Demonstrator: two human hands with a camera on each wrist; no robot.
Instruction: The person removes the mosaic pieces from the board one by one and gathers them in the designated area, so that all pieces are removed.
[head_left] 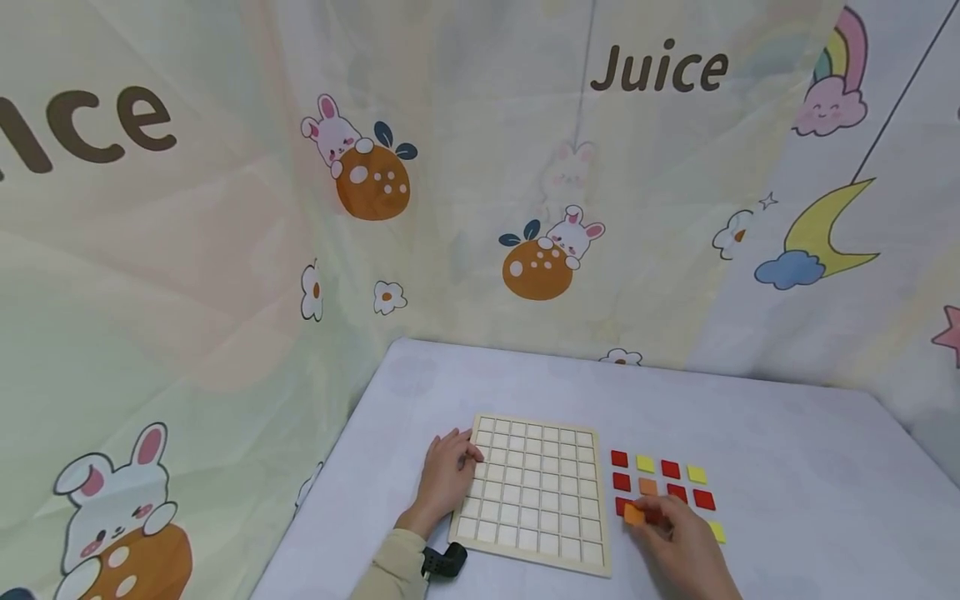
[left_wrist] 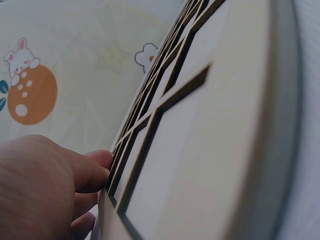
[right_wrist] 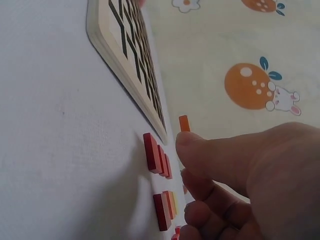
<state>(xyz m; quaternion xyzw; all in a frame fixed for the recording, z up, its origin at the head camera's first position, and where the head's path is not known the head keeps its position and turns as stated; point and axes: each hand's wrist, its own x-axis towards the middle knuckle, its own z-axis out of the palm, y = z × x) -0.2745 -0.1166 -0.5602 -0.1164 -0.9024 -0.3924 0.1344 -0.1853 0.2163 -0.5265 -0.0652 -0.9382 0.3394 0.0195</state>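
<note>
My right hand (head_left: 686, 546) pinches a small orange square tile (head_left: 633, 514) between thumb and fingertips, just right of a pale wooden grid board (head_left: 604, 525). In the right wrist view the orange tile (right_wrist: 184, 123) sticks out past the thumb, raised above the table. Beside and partly under this hand lie rows of square tiles, among them a red tile (head_left: 621, 482), a yellow tile (head_left: 696, 474) and another orange tile (head_left: 648, 486). At the board's left edge rests my left hand (head_left: 446, 473), its fingers touching the rim and grid. Some tiles are hidden behind the right hand.
A white cloth covers the table (head_left: 810, 467). Behind it hangs a printed curtain (head_left: 450, 275) with rabbits and oranges. On the left wrist sits a black strap with a device (head_left: 445, 561), near the board's lower left corner.
</note>
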